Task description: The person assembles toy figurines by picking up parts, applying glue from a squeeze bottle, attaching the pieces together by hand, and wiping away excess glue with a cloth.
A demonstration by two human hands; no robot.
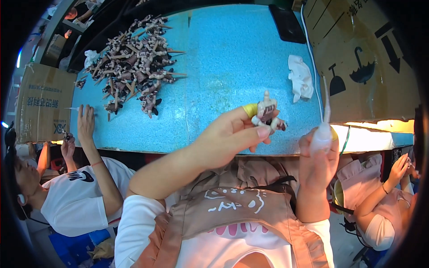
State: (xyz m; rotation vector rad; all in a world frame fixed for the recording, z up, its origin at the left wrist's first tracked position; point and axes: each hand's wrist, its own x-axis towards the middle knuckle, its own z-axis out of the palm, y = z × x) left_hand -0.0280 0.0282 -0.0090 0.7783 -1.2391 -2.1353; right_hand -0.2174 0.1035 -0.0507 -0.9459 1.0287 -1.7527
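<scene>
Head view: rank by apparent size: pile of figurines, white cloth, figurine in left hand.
1. pile of figurines
2. white cloth
3. figurine in the left hand; it sits nearer the camera, so its true size against the cloth is unsure.

Blue speckled table, white cloth (yellow fingertip cover).

head cam | looks down | close on hands | fisheye

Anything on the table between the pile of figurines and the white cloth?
Nothing: in the head view the stretch of blue table between the pile of figurines and the white cloth is bare.
</scene>
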